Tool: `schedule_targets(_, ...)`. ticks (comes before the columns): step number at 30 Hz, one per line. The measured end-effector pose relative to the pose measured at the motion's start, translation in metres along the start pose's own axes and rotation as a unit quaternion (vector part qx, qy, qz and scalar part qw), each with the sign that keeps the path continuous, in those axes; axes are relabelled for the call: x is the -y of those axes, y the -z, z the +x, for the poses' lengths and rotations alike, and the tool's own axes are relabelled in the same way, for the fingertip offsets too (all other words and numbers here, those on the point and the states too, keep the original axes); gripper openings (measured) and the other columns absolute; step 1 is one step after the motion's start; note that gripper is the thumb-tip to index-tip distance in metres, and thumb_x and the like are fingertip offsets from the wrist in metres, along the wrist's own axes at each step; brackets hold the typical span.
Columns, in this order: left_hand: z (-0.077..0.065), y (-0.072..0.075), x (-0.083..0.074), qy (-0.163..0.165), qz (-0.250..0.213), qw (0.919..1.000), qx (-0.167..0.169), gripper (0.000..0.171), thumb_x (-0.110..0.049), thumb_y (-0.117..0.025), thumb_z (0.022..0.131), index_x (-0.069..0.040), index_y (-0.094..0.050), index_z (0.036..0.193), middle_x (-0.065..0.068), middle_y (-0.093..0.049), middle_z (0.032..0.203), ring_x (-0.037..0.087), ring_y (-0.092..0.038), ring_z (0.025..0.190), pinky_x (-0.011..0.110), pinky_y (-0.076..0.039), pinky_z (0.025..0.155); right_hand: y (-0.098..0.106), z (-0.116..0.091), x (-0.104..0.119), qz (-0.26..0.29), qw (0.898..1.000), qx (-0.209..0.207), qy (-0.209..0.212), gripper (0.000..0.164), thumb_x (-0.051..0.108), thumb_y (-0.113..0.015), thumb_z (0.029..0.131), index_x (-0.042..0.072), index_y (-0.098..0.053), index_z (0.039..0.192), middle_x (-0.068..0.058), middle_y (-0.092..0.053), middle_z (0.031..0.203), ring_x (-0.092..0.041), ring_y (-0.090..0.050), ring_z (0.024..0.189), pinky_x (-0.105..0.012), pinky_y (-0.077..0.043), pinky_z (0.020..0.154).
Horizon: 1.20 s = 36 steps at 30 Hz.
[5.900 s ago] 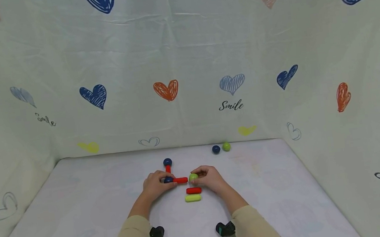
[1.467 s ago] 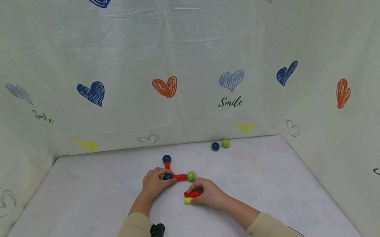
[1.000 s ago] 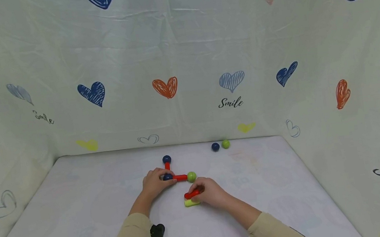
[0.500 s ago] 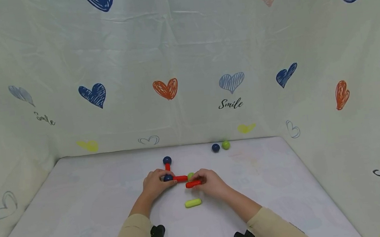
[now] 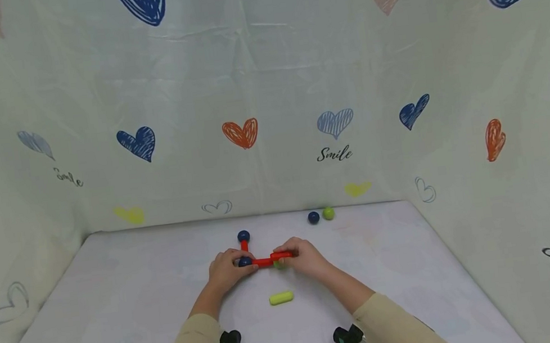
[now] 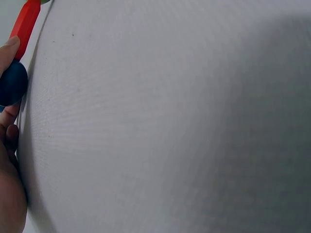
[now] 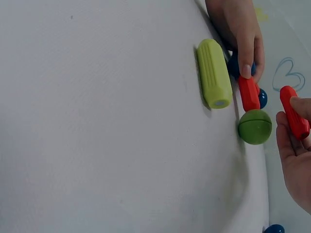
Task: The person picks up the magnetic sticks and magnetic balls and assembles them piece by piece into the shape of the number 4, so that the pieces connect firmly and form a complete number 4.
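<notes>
Left hand: curled around corner blue ball, thumb on connecting red rod, which runs to green ball at three o'clock. Right hand: pinching second red rod, near green ball. Lime rod: on counter, green ball's six o'clock.

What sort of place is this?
Perhaps a screened-off recording booth: a heart-printed sheet hangs behind a white table bearing a yellow-green rod, and black devices are worn at the wrists.
</notes>
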<state>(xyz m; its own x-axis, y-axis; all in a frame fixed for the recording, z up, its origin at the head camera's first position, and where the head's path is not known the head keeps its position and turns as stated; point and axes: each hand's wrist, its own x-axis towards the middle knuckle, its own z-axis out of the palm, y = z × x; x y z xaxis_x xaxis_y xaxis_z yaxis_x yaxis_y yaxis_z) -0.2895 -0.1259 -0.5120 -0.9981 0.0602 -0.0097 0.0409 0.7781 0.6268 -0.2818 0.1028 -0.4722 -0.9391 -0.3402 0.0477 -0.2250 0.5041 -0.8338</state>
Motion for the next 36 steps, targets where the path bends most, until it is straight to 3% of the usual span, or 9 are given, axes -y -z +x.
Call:
schedule_targets(11, -0.002, 0.000, 0.001, -0.009, -0.003, 0.9999, 0.002, 0.026, -0.040, -0.078, 0.080, -0.024, -0.074, 0.100, 0.005, -0.061, 0.113, 0.027, -0.048, 0.105, 0.048, -0.041, 0.088, -0.001, 0.014, -0.006, 0.051, 0.998, -0.012, -0.039, 0.026, 0.007, -0.066, 0.092, 0.010, -0.069, 0.117, -0.006, -0.064, 0.117, -0.025, -0.057, 0.108, -0.038, -0.052, 0.091)
schedule_targets(21, -0.003, -0.001, -0.001, -0.007, 0.000, 1.0000, -0.001, 0.026, -0.039, -0.079, 0.080, -0.024, -0.073, 0.101, 0.005, -0.061, 0.113, 0.027, -0.048, 0.105, 0.047, -0.041, 0.088, 0.002, 0.026, -0.007, 0.142, 0.989, -0.006, -0.029, 0.035, -0.004, -0.058, 0.093, -0.002, -0.060, 0.128, -0.015, -0.062, 0.113, -0.023, -0.068, 0.081, -0.031, -0.057, 0.076)
schedule_targets(26, -0.004, 0.001, -0.002, -0.006, -0.001, 1.0000, -0.001, 0.026, -0.039, -0.078, 0.081, -0.024, -0.073, 0.101, 0.006, -0.061, 0.115, 0.027, -0.047, 0.105, 0.047, -0.041, 0.088, -0.001, 0.036, -0.018, 0.174, 0.984, -0.017, -0.041, 0.039, -0.004, -0.059, 0.093, 0.004, -0.060, 0.131, -0.016, -0.058, 0.117, -0.023, -0.071, 0.082, -0.032, -0.056, 0.081)
schedule_targets(36, -0.003, 0.001, -0.002, -0.009, -0.004, 0.9999, -0.003, 0.024, -0.038, -0.079, 0.080, -0.024, -0.073, 0.099, 0.004, -0.061, 0.111, 0.026, -0.047, 0.102, 0.046, -0.040, 0.086, -0.005, 0.043, -0.023, 0.213, 0.973, -0.061, -0.060, 0.037, -0.002, -0.060, 0.092, 0.004, -0.061, 0.128, -0.014, -0.058, 0.111, -0.023, -0.070, 0.091, -0.032, -0.055, 0.084)
